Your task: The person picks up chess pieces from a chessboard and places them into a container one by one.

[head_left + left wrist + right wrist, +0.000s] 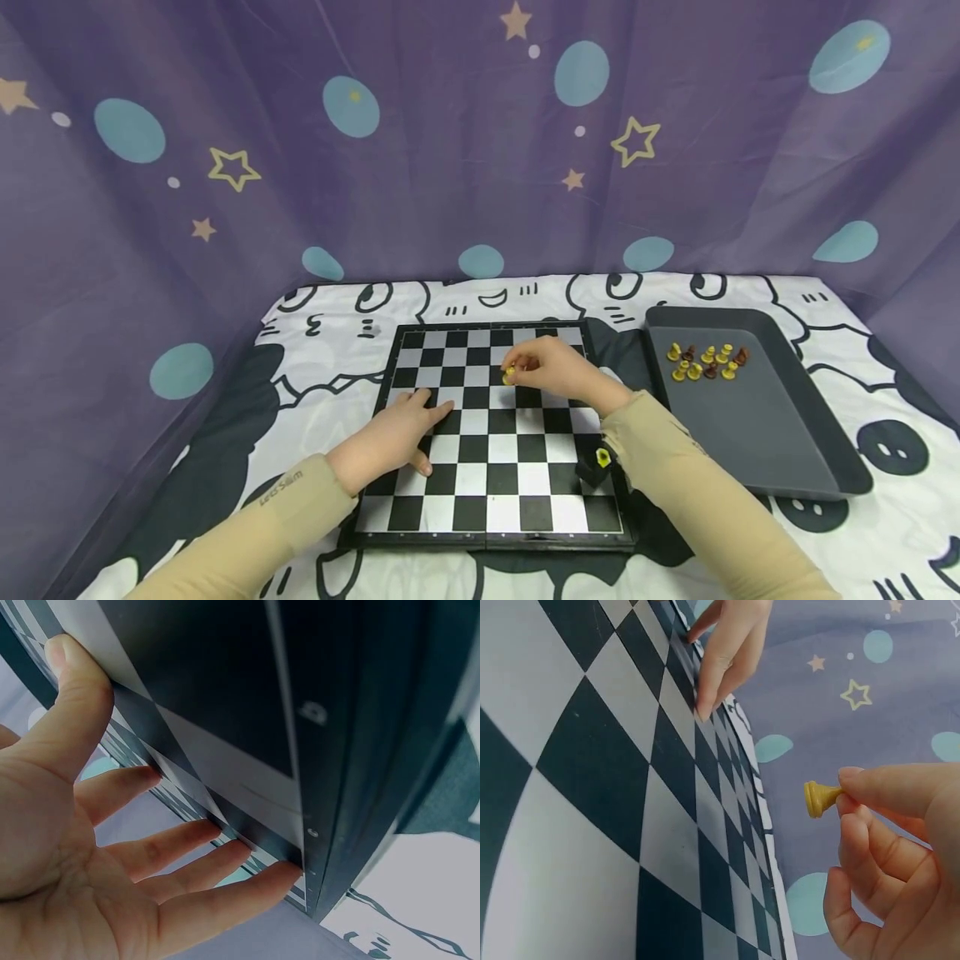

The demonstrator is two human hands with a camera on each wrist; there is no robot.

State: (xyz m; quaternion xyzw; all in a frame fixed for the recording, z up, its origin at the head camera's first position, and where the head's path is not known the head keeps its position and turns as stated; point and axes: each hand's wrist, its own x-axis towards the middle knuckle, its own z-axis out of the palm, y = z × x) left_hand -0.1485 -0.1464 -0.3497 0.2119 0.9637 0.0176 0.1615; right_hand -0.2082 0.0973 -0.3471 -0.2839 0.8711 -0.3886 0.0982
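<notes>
My right hand [551, 367] pinches a small yellow chess piece [822, 799] between thumb and index finger. In the right wrist view, the piece's round base points away from the fingers and is apart from the black-and-white chessboard [472, 478]. The upper part of the piece is hidden by the fingertips, so its kind cannot be told. My left hand [393, 437] rests on the left side of the board with its fingers spread. In the left wrist view, the fingertips [281, 879] touch the squares near the lettered border, and nothing is in that hand.
A dark grey tray [757, 433] stands right of the board, with several yellow and brown chess pieces [708, 355] near its far end. A black object with a yellow part [595, 467] shows beside the right sleeve. A patterned cloth [330, 417] lies underneath; a purple curtain [465, 167] hangs behind.
</notes>
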